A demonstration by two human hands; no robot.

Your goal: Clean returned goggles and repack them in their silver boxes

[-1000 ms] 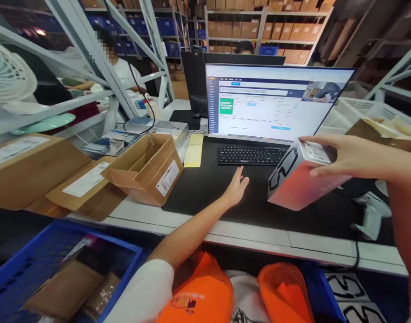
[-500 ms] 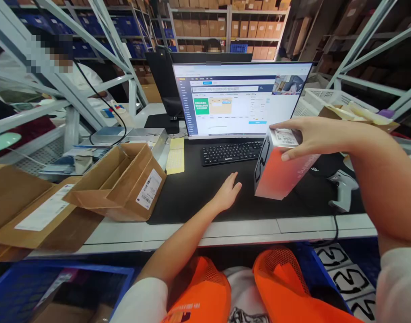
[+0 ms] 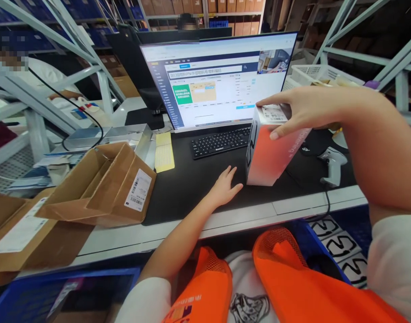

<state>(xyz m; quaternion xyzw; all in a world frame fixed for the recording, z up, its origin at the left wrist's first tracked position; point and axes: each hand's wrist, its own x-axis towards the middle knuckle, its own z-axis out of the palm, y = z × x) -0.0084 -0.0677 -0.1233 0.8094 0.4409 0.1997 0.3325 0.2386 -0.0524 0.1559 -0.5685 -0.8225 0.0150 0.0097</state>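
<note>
My right hand (image 3: 295, 107) grips the top of a red-and-white product box (image 3: 271, 154) that stands upright, slightly tilted, over the black desk mat (image 3: 188, 188). A printed label with a barcode shows on its upper face. My left hand (image 3: 225, 187) rests low over the mat, to the left of the box and apart from it, fingers spread and holding nothing. Behind both hands lie a black keyboard (image 3: 220, 142) and a lit monitor (image 3: 222, 85). A grey barcode scanner (image 3: 334, 166) is on the mat to the right of the box.
An open cardboard box (image 3: 106, 197) with a label stands at the left, beside another opened carton (image 3: 20, 229). A yellow pad (image 3: 164, 152) lies by the keyboard. Blue crates (image 3: 101, 280) sit below the table edge. White baskets (image 3: 326, 74) stand at the back right.
My view has shifted, so the desk sits higher and further left in the picture. My right hand still holds the product box; the left fingers are a little more spread.
</note>
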